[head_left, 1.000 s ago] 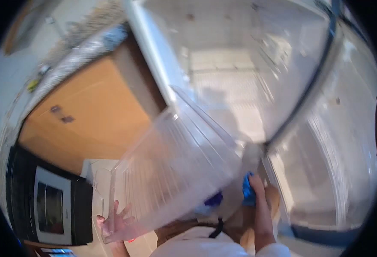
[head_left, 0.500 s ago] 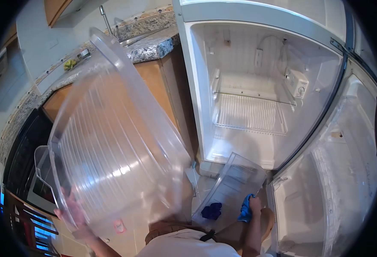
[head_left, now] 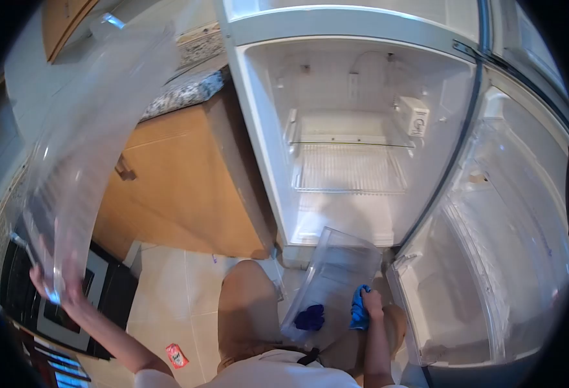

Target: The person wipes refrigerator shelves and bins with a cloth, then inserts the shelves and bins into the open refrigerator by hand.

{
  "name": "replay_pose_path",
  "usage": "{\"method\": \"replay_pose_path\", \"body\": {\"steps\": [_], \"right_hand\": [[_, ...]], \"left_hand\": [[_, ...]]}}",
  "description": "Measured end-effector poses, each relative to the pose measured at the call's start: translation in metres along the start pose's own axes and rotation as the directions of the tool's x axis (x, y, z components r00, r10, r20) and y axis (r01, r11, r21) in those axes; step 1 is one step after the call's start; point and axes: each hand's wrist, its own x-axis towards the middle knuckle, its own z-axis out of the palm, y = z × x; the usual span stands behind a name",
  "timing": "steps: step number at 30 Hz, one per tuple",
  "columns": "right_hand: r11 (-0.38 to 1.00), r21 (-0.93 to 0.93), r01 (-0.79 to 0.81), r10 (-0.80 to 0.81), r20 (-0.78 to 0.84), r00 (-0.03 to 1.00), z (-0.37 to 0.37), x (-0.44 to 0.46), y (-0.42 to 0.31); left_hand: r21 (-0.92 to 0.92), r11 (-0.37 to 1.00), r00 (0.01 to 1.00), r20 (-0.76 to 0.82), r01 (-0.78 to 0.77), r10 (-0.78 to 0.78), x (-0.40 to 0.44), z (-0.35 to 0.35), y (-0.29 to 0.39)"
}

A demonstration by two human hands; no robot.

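Note:
My left hand [head_left: 64, 294] grips the lower end of a large clear plastic fridge drawer [head_left: 97, 123], lifted out to the left and tilted up on its side. Part of it blurs into the wall behind. Bunched in my right hand [head_left: 373, 302] is a blue cloth [head_left: 359, 312], held near my right knee. A clear plastic bin or cover [head_left: 336, 258] lies slanted on the floor between my legs and the fridge. On its near end rests a crumpled dark purple cloth [head_left: 309, 317].
The fridge [head_left: 252, 142] stands open ahead, with a glass shelf [head_left: 352, 143] inside. Its door [head_left: 452, 278] swings out at the right. A wooden cabinet [head_left: 181, 187] and a black oven [head_left: 113, 294] flank the left. A red-and-white packet [head_left: 176, 355] lies on the tiles.
My left hand has swung the clear drawer up and to the left, uncovering the cabinet and floor tiles. The right hand still holds the blue cloth near the knee. The view has shifted.

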Motion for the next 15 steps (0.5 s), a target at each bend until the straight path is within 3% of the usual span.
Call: {"method": "replay_pose_path", "body": {"steps": [7,12,15], "right_hand": [[0.998,-0.033,-0.045,0.047,0.075,0.996,-0.005,-0.004,-0.006],[0.997,0.005,0.074,-0.074,0.087,0.993,-0.013,-0.007,-0.003],[1.0,0.019,-0.003,0.004,-0.034,0.999,-0.034,-0.036,-0.027]], "left_hand": [[0.027,0.976,0.952,0.216,0.215,-0.216,-0.071,-0.025,-0.038],[0.079,0.951,0.89,0.337,0.298,-0.307,-0.098,-0.028,-0.07],[0.073,0.92,0.861,0.33,0.386,-0.388,-0.108,-0.009,-0.083]]}}
